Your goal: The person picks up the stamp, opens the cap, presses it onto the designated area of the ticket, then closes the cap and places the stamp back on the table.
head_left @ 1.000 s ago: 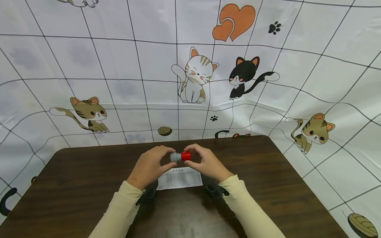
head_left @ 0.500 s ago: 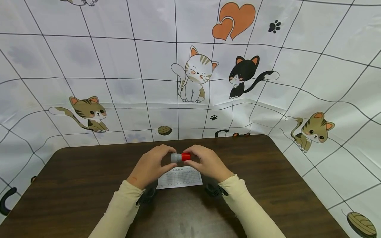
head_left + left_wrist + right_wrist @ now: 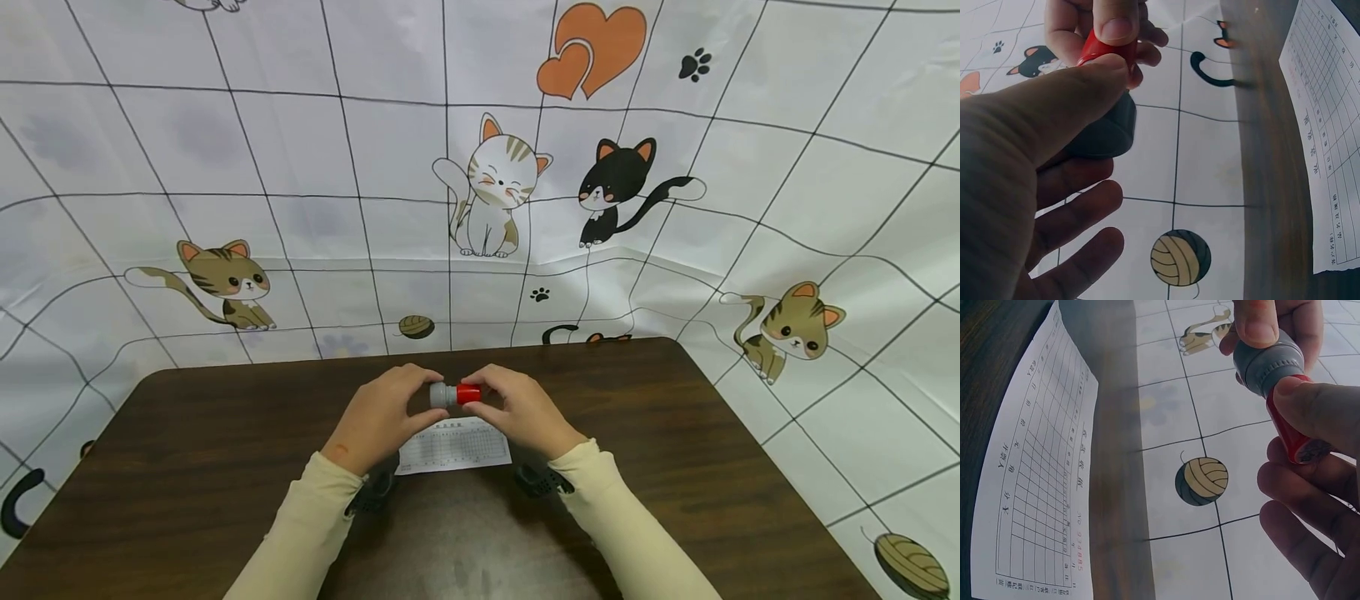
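We hold a little stamp [image 3: 454,394] up over the paper [image 3: 454,446] on the table [image 3: 675,433]. Our left hand [image 3: 378,417] pinches its gray end, our right hand [image 3: 525,410] its red end.

At the upper right of the frame, the right hand [image 3: 1316,487] pinches the red part [image 3: 1288,428] of a small cylinder, while fingers of the left hand [image 3: 1272,322] grip its grey part [image 3: 1266,362]. A printed sheet [image 3: 1038,500] lies on the dark table [image 3: 991,369] at the left, and a yarn-ball print [image 3: 1202,481] sits mid-frame on the white backdrop [image 3: 1172,394].
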`<state>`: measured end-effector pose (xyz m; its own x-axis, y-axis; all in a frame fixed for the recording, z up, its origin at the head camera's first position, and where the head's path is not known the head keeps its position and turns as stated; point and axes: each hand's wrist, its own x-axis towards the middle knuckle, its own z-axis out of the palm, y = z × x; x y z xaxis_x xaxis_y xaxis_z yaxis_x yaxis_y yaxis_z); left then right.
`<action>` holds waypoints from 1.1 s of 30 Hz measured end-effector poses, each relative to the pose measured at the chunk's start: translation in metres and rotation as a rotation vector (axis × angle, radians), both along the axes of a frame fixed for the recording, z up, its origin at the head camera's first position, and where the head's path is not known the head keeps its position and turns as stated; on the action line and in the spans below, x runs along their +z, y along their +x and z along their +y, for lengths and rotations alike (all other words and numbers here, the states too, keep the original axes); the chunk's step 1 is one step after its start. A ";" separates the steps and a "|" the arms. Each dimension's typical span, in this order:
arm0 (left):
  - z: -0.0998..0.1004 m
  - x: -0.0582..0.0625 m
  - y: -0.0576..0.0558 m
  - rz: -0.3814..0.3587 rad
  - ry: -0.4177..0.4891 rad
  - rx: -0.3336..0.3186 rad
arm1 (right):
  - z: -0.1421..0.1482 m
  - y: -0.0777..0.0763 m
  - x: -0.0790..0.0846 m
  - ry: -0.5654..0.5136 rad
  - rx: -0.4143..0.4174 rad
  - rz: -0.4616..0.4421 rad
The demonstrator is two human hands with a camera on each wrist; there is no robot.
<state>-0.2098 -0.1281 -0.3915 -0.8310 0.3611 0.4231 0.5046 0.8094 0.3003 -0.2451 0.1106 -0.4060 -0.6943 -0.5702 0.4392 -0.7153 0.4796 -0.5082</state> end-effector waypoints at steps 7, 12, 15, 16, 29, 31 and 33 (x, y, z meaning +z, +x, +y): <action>0.000 0.002 0.000 0.004 -0.039 -0.003 | 0.000 0.000 0.000 0.029 -0.001 -0.021; -0.002 0.002 0.000 0.014 -0.048 -0.026 | 0.000 0.000 0.000 0.052 -0.003 -0.029; -0.003 0.002 0.000 0.010 -0.053 -0.034 | 0.000 -0.001 -0.001 0.061 0.003 -0.025; -0.003 0.002 0.000 0.007 -0.053 -0.035 | 0.001 -0.001 -0.001 0.061 0.006 -0.021; -0.001 -0.002 -0.001 0.014 -0.048 -0.028 | 0.000 0.000 0.000 0.074 -0.011 -0.064; -0.001 -0.002 -0.002 0.012 -0.048 -0.021 | 0.000 0.000 0.000 0.070 -0.014 -0.066; -0.001 -0.003 -0.002 0.006 -0.047 -0.016 | -0.001 0.000 0.000 0.066 -0.017 -0.069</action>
